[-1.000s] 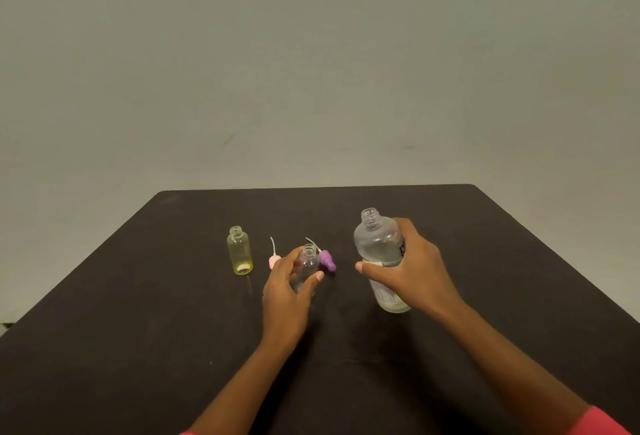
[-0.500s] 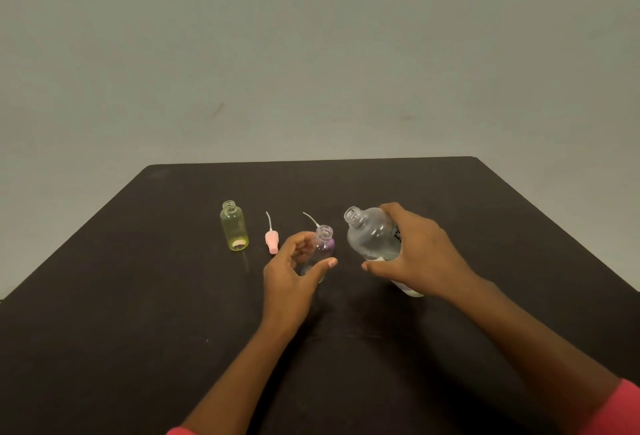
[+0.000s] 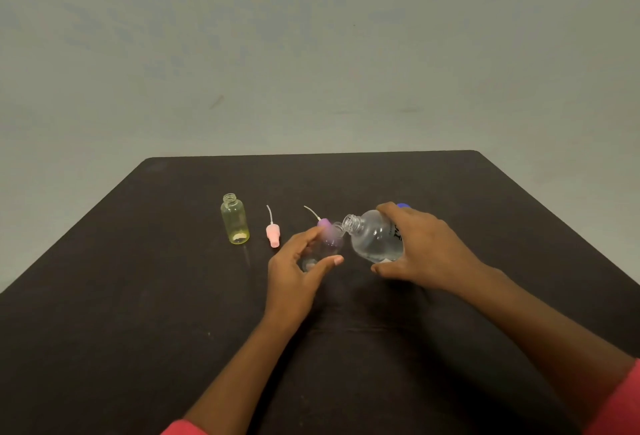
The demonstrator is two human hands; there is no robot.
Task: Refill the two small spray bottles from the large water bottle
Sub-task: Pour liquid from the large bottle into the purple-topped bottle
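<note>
Two hands meet over the black table [image 3: 138,296]. The left hand [image 3: 294,275] curls thumb and fingers round a clear small spray bottle [image 3: 325,247]. The right hand [image 3: 422,247] grips the large water bottle [image 3: 374,237], tipped with its open mouth right at the small bottle's neck. Just past the left hand's fingertips lies a purple spray cap [image 3: 323,223]. Further to its left are a pink spray cap [image 3: 273,235], then an open yellow spray bottle [image 3: 235,223] standing upright.

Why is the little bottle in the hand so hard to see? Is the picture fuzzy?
In the head view, the clear small bottle in the left hand is see-through against the dark table and a bit smeared; the yellow bottle looks sharper; light is soft, shadows faint.
</note>
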